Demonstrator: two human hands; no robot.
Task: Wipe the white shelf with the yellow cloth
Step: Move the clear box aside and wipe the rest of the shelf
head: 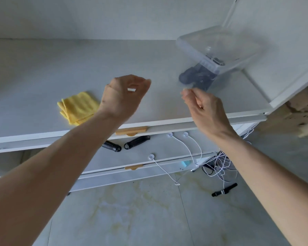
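**Both hands up, cloth waiting**

Two bare arms reach over the white shelf (43,68). Left hand (125,94) is curled loosely and holds nothing. Right hand (203,110) has its fingers bent — whether it pinches something, I cannot tell. Yellow cloth (78,107) lies folded on the shelf, just beside the left wrist. Behind, a clear plastic box (219,45) tilts — blurry.

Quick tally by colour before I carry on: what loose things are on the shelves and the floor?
Yellow: 1, the folded yellow cloth on the white shelf.
Clear: 1, the tilted plastic bin, blurred.
Black: 3 handle-like pieces, two on the lower shelf and one on the floor.
White: 3 round discs with cords.
Total: 8.
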